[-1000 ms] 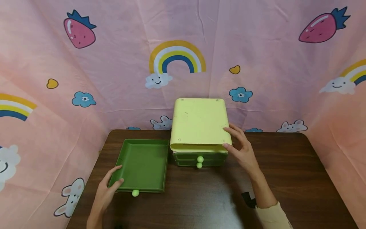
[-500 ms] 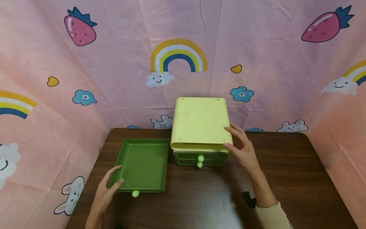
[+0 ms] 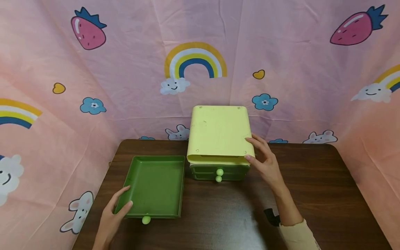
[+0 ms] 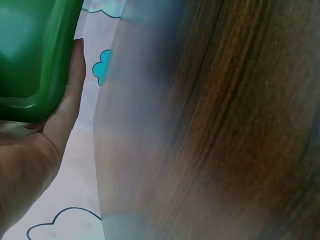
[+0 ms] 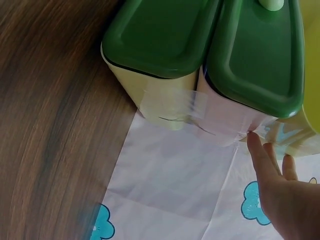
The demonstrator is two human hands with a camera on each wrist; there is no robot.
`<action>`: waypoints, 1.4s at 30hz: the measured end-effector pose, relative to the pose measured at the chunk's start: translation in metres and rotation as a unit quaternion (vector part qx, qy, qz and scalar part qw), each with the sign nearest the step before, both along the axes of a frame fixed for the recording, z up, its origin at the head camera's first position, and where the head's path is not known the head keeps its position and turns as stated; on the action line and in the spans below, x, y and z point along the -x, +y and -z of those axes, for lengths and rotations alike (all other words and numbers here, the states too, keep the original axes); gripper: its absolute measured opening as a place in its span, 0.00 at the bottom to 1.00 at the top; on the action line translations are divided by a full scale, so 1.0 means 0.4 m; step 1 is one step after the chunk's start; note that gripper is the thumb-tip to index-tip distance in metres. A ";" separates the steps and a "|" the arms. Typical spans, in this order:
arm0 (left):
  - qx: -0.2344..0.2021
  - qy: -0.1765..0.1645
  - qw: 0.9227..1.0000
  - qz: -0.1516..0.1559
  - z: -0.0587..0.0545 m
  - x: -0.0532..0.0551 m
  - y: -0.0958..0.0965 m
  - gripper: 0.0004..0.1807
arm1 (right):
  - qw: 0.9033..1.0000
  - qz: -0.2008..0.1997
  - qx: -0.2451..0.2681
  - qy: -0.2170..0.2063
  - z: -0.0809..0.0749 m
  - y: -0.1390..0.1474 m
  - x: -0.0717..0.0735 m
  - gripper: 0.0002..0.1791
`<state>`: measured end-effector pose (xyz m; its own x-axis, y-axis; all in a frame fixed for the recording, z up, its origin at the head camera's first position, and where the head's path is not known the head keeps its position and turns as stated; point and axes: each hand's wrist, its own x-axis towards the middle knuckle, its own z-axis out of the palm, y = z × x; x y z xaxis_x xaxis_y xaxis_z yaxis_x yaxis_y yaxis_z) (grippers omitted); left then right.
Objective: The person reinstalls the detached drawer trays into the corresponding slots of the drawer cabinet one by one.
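Note:
My left hand [image 3: 109,220] grips the left side of an empty green drawer [image 3: 156,185] near its front corner, thumb over the rim. A pale green round knob [image 3: 146,219] sits on the drawer's front. In the left wrist view a finger [image 4: 74,95] lies along the drawer's outer wall. To the right stands a stacked drawer cabinet [image 3: 222,132] with a yellow top housing whose front is an open slot. Two green drawer fronts [image 5: 255,55] fill the levels below. My right hand [image 3: 265,166] touches the cabinet's right side with extended fingers, thumb at the top housing's front edge.
The dark wood table [image 3: 215,215] ends at the back against a patterned pink cloth [image 3: 140,69]. Clear tape [image 5: 175,102] joins the cabinet's levels at the side. A small black piece [image 3: 271,217] shows beside the right wrist.
My left hand has brought the green drawer toward me, a little lower in the head view. The right hand stays at the cabinet, which keeps its place.

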<state>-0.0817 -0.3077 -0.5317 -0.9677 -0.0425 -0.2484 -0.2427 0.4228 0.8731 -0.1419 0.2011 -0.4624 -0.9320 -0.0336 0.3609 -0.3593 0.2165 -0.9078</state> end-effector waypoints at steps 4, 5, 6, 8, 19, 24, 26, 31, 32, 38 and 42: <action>-0.006 -0.010 1.000 -0.011 -0.006 -0.009 0.001 0.38 | 1.000 0.001 -0.002 0.006 0.001 0.002 0.001 0.29; -0.007 -0.011 1.000 -0.012 -0.007 -0.011 0.002 0.37 | 1.000 0.001 -0.002 0.005 0.002 0.002 0.001 0.29; -0.006 -0.009 1.000 -0.012 -0.007 -0.013 0.002 0.37 | 1.000 0.000 -0.003 0.006 0.003 0.002 0.001 0.29; -0.005 -0.003 1.000 -0.011 -0.008 -0.016 0.004 0.36 | 1.000 -0.003 -0.001 0.006 0.003 0.002 0.001 0.29; -0.038 0.055 0.998 -0.005 -0.018 -0.051 0.007 0.29 | 1.000 -0.014 0.016 0.010 0.006 -0.005 0.002 0.29; -0.003 0.069 0.998 -0.001 -0.030 -0.067 0.013 0.26 | 1.000 -0.013 0.016 0.016 0.007 -0.004 0.002 0.29; 0.008 0.082 0.997 0.000 -0.034 -0.072 0.017 0.25 | 1.000 -0.012 0.015 0.016 0.007 -0.003 0.003 0.29; 0.015 0.107 0.994 0.004 -0.043 -0.084 0.025 0.25 | 1.000 -0.013 0.015 0.014 0.008 -0.003 0.003 0.29; 0.016 0.109 0.994 0.005 -0.045 -0.086 0.026 0.26 | 1.000 -0.014 0.015 0.014 0.008 -0.004 0.003 0.29; 0.029 0.109 0.994 0.008 -0.053 -0.095 0.026 0.25 | 1.000 -0.013 0.012 0.020 0.010 -0.003 0.004 0.29; 0.010 0.117 0.993 0.005 -0.051 -0.107 0.024 0.24 | 1.000 -0.013 0.012 0.018 0.012 -0.003 0.003 0.29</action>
